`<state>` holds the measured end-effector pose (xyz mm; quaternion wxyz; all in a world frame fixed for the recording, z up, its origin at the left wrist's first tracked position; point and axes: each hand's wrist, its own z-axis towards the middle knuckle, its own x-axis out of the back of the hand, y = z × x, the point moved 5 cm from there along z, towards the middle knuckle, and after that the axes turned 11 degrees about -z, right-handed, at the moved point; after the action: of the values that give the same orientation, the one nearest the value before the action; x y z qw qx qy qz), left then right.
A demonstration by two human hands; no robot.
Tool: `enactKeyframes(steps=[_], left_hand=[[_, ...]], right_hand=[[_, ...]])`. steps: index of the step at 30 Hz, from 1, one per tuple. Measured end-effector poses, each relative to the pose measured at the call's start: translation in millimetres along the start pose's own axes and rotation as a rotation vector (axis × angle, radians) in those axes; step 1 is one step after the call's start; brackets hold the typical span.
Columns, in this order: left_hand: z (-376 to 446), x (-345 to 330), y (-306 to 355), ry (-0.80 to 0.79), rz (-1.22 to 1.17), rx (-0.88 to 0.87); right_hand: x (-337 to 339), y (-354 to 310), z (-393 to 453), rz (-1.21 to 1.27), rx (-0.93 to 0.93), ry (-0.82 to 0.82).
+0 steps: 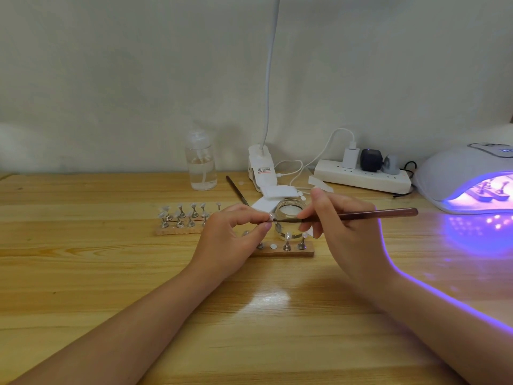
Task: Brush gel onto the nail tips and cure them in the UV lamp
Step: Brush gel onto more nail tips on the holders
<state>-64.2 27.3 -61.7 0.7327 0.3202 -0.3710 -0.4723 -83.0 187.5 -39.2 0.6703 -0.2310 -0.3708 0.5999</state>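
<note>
Mid-task, brushing one tip: left hand point(236, 232) fingers pinching nail tip point(268, 217), right hand point(341, 232) fingers curled round brush point(361, 215), bristles touching tip above near stand point(280, 250). Gel jar point(290, 218) just behind. Far stand point(180, 222) tips waiting; UV lamp point(458, 179) lit, stands curing inside, far right of counter point(111, 273)

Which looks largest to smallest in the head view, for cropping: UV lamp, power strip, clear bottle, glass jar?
1. UV lamp, cut off by the frame edge
2. Power strip
3. Clear bottle
4. Glass jar, partly hidden
</note>
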Motion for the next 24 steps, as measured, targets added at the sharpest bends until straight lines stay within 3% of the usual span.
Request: enactKeyframes(steps=[24], left_hand=[[-0.2,0.0,1.1,0.0,-0.024,0.01]], right_hand=[[1.6,1.3,-0.9,0.022,0.022,0.059]])
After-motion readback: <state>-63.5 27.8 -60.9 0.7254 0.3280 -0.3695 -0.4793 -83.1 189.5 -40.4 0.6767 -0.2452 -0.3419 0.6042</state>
